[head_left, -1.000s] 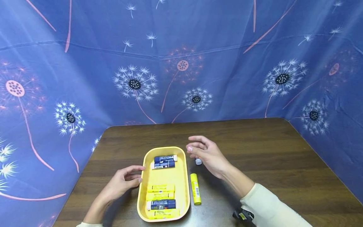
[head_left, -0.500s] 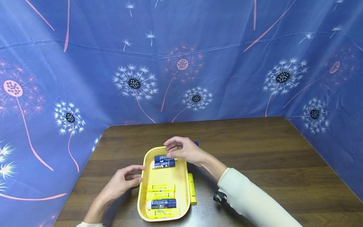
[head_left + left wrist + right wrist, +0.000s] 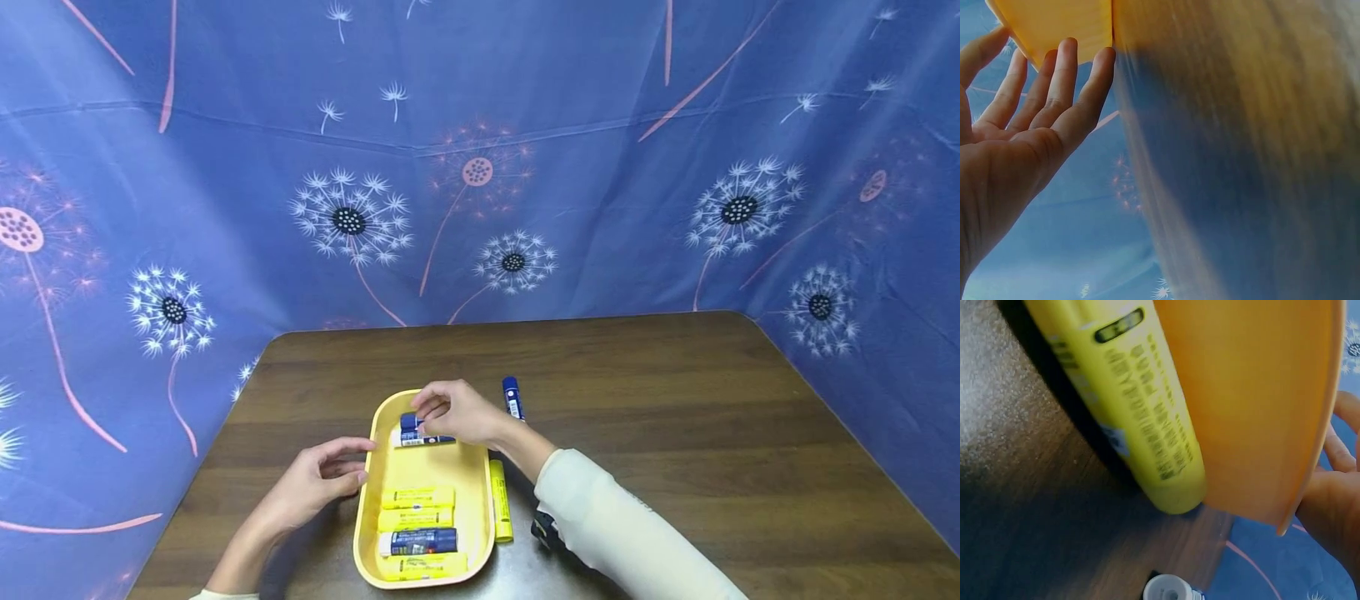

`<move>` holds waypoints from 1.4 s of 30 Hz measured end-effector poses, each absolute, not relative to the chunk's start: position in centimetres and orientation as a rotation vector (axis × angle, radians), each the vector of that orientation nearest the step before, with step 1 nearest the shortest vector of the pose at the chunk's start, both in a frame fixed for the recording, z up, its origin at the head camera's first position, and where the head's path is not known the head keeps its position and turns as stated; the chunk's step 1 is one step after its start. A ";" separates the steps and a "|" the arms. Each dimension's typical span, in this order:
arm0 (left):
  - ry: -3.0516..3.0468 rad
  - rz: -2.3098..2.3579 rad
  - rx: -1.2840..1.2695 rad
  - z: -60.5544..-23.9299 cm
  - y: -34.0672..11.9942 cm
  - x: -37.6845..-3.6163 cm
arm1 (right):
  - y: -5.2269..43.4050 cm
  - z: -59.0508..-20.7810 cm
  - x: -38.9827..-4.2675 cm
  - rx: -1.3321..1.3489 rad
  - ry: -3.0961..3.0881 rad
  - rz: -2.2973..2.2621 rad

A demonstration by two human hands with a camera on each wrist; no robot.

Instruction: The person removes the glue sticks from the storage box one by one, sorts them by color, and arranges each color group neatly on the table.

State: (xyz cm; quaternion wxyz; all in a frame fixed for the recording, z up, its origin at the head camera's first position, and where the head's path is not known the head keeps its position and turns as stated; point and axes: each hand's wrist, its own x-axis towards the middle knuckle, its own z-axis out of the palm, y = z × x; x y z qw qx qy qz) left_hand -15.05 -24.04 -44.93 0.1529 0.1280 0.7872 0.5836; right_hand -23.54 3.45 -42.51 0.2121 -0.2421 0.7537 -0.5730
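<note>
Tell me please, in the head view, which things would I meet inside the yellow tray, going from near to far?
Nearest yellow tube, lone blue tube, middle yellow tube, far yellow tube, nearer blue tube of the far pair, farthest blue tube, partly covered by the right hand.

Bright, fairly even light fills the head view, with shadow on the table (image 3: 675, 408) below the left hand (image 3: 318, 477). The left wrist view smears the table beside that hand; the right wrist view softens the yellow tube (image 3: 1132, 406) near the right hand (image 3: 457, 412), grainy glare beyond.
</note>
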 end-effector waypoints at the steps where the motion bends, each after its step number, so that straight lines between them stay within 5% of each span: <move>1: 2.268 1.670 0.363 -44.9 -24.1 -15.0 | 3.2 -42.5 -23.5 -0.680 2.118 -1.564; 26: 2.266 1.684 0.349 -44.9 -23.9 -14.9 | 0.5 -44.2 -21.6 -0.803 2.567 -1.025; 42: 2.325 1.643 0.394 -44.9 -23.7 -15.1 | 2.0 -42.5 -21.9 -0.702 2.387 -1.334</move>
